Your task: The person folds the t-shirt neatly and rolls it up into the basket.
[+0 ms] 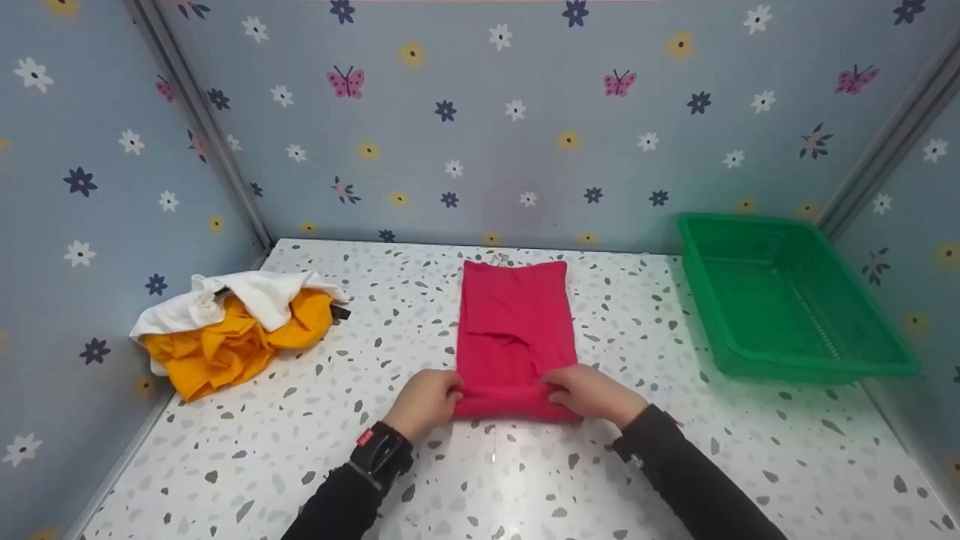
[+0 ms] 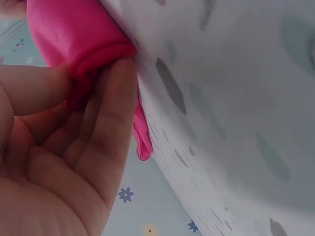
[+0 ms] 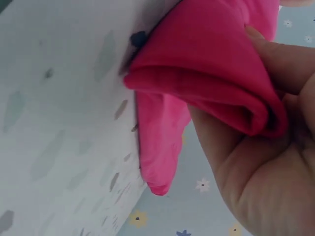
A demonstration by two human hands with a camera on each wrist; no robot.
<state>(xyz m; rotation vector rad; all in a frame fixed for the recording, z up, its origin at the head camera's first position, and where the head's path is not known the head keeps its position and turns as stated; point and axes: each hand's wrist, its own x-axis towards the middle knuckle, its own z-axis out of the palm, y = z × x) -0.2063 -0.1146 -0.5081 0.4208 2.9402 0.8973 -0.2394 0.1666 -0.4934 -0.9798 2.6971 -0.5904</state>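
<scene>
A pinkish-red garment (image 1: pixel 499 315), folded into a long rectangle, lies on the speckled white table with its near end turned up into a fold. My left hand (image 1: pixel 424 401) pinches the left corner of that fold; in the left wrist view the thumb lies on one side of the cloth (image 2: pixel 83 34) and the fingers on the other. At the right corner my right hand (image 1: pixel 596 394) pinches the same fold. The right wrist view shows the rolled layers of the cloth (image 3: pixel 206 73) end-on between thumb and fingers, with the flat far part beyond.
A heap of white cloth (image 1: pixel 251 289) and orange-yellow cloth (image 1: pixel 225 349) lies at the left by the wall. At the right stands a green plastic basket (image 1: pixel 814 367). Flower-patterned panels (image 1: pixel 480 135) close off the back and both sides of the speckled table (image 1: pixel 630 307).
</scene>
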